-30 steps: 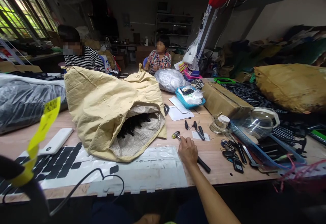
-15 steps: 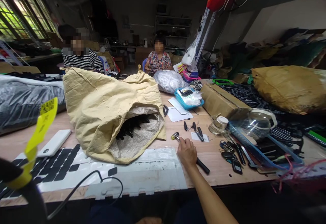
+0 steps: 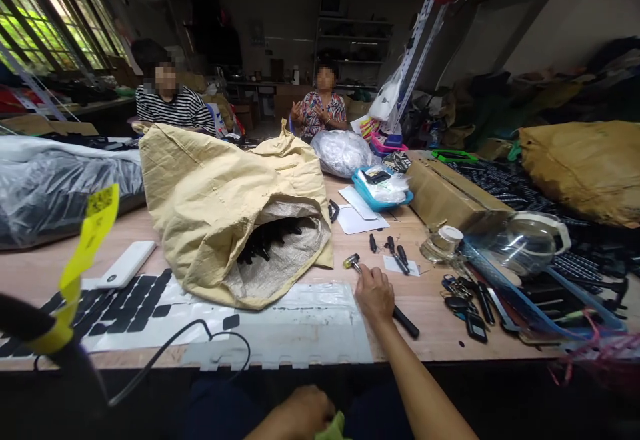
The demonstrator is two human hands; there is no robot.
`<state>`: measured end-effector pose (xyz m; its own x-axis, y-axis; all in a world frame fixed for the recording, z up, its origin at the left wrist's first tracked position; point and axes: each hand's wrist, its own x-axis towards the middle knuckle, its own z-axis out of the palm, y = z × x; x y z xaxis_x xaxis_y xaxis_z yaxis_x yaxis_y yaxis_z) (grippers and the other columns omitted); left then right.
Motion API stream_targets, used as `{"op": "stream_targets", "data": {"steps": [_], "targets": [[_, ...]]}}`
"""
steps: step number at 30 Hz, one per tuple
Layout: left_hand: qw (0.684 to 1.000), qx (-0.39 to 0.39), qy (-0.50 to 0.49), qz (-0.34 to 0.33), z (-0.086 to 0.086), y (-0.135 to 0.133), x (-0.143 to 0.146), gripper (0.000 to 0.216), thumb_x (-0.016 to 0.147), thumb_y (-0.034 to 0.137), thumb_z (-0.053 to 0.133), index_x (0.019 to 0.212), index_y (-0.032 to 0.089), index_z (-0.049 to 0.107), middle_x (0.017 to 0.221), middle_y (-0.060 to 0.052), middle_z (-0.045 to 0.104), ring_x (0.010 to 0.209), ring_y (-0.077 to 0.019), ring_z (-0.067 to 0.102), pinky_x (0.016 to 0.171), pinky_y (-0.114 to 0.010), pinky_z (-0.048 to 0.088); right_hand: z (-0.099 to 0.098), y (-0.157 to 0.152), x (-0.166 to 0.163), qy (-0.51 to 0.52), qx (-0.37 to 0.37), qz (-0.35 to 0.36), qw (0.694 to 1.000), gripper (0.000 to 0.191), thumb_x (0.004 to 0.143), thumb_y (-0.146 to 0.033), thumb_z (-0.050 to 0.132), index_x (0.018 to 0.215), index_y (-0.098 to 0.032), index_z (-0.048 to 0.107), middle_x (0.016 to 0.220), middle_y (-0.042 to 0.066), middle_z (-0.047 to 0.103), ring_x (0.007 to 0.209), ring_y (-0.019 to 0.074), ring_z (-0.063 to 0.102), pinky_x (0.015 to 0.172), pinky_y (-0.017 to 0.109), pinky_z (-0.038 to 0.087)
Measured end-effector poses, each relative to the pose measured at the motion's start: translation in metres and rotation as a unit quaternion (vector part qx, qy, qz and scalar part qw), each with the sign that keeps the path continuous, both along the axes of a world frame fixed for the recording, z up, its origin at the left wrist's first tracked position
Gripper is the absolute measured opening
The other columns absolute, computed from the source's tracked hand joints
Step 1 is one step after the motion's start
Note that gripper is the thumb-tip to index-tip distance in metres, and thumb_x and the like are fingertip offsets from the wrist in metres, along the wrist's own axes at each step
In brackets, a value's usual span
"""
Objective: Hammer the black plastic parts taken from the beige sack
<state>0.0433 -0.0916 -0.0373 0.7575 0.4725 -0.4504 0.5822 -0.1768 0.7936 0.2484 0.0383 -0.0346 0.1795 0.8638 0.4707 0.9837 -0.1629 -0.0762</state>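
Note:
My right hand [image 3: 374, 294] rests on the wooden table [image 3: 430, 303], closed around the shaft of a small hammer [image 3: 351, 261] whose black grip sticks out behind the hand. My left hand [image 3: 300, 413] is low at the bottom edge, below the table, curled around something yellow-green [image 3: 331, 427] I cannot make out. A big tan sack [image 3: 220, 193] lies open just left of the right hand, with black parts [image 3: 270, 240] inside. A white foam mat [image 3: 300, 323] lies under and left of the hand.
Small screwdrivers [image 3: 395, 253], car keys [image 3: 465, 300], a glass jar [image 3: 440, 243], a clear kettle [image 3: 525, 240], a cardboard box [image 3: 450, 193] and a blue tray [image 3: 383, 190] crowd the right. A white power bank [image 3: 127, 263] and plastic-wrapped bundle [image 3: 60, 187] lie left. Two people sit across.
The view has shifted slightly. My left hand has risen into view at the bottom edge. My right hand stays on the hammer.

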Motion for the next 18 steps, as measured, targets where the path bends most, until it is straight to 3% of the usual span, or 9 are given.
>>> {"op": "stream_targets", "data": {"steps": [2, 4, 6, 8, 11, 13, 15, 18], "targets": [[1.000, 0.020, -0.003, 0.010, 0.028, 0.004, -0.006, 0.014, 0.080, 0.035, 0.064, 0.087, 0.029, 0.075, 0.084, -0.001, 0.075, 0.084, -0.0240, 0.069, 0.071, -0.031, 0.049, 0.000, 0.000, 0.001, -0.002, 0.000, 0.002, 1.000, 0.031, 0.087, -0.017, 0.053, 0.113, -0.024, 0.068, 0.087, 0.006, 0.055, 0.084, 0.0199, 0.048, 0.068, 0.030, 0.029], [0.997, -0.017, -0.068, 0.032, 0.060, 0.021, -0.012, 0.023, 0.080, 0.038, 0.061, 0.093, 0.026, 0.076, 0.083, 0.000, 0.076, 0.075, -0.0184, 0.067, 0.065, -0.025, 0.047, 0.000, -0.001, 0.002, -0.005, 0.001, 0.005, 1.000, 0.031, 0.087, -0.017, 0.053, 0.113, -0.024, 0.068, 0.087, 0.006, 0.055, 0.084, 0.0200, 0.047, 0.068, 0.030, 0.029], [0.985, 0.012, -0.095, 0.142, 0.087, 0.052, -0.017, 0.029, 0.084, 0.041, 0.057, 0.091, 0.021, 0.076, 0.081, -0.002, 0.075, 0.072, -0.0176, 0.065, 0.063, -0.025, 0.046, 0.000, -0.001, 0.002, -0.008, 0.002, 0.007, 1.000, 0.031, 0.087, -0.017, 0.053, 0.113, -0.024, 0.068, 0.086, 0.006, 0.055, 0.084, 0.0200, 0.048, 0.067, 0.030, 0.028], [0.944, 0.105, -0.042, 0.310, 0.102, 0.089, -0.025, 0.034, 0.087, 0.042, 0.052, 0.098, 0.018, 0.074, 0.084, -0.006, 0.075, 0.074, -0.0202, 0.065, 0.064, -0.027, 0.046, 0.000, 0.000, 0.002, -0.008, 0.003, 0.006, 1.000, 0.030, 0.087, -0.017, 0.053, 0.113, -0.024, 0.068, 0.085, 0.005, 0.055, 0.083, 0.0199, 0.048, 0.067, 0.030, 0.028], [0.822, 0.207, 0.136, 0.512, 0.106, 0.141, -0.043, 0.037, 0.092, 0.040, 0.049, 0.103, 0.015, 0.074, 0.090, -0.014, 0.074, 0.084, -0.0280, 0.068, 0.069, -0.034, 0.048, 0.001, 0.000, 0.001, -0.003, 0.003, 0.006, 1.000, 0.031, 0.087, -0.016, 0.053, 0.113, -0.024, 0.068, 0.086, 0.005, 0.055, 0.083, 0.0199, 0.048, 0.068, 0.030, 0.029], [0.754, 0.229, 0.224, 0.573, 0.102, 0.165, -0.054, 0.038, 0.092, 0.042, 0.051, 0.098, 0.014, 0.075, 0.096, -0.019, 0.074, 0.093, -0.0334, 0.068, 0.075, -0.039, 0.048, 0.001, 0.000, 0.000, -0.001, 0.001, 0.006, 1.000, 0.031, 0.087, -0.016, 0.053, 0.113, -0.024, 0.068, 0.086, 0.005, 0.055, 0.083, 0.0202, 0.048, 0.068, 0.030, 0.029], [0.720, 0.231, 0.267, 0.597, 0.096, 0.180, -0.061, 0.038, 0.090, 0.044, 0.053, 0.094, 0.012, 0.075, 0.100, -0.023, 0.073, 0.096, -0.0362, 0.068, 0.077, -0.041, 0.048, 0.002, 0.000, -0.001, 0.001, -0.003, 0.005, 1.000, 0.031, 0.087, -0.016, 0.053, 0.113, -0.025, 0.068, 0.087, 0.006, 0.055, 0.084, 0.0202, 0.048, 0.068, 0.030, 0.029], [0.714, 0.225, 0.279, 0.602, 0.090, 0.190, -0.063, 0.038, 0.088, 0.043, 0.057, 0.095, 0.010, 0.074, 0.104, -0.024, 0.072, 0.099, -0.0369, 0.068, 0.077, -0.041, 0.049, 0.003, -0.001, -0.001, 0.000, -0.009, 0.002, 1.000, 0.032, 0.088, -0.017, 0.052, 0.114, -0.024, 0.067, 0.087, 0.006, 0.055, 0.084, 0.0201, 0.048, 0.068, 0.030, 0.030]]}}
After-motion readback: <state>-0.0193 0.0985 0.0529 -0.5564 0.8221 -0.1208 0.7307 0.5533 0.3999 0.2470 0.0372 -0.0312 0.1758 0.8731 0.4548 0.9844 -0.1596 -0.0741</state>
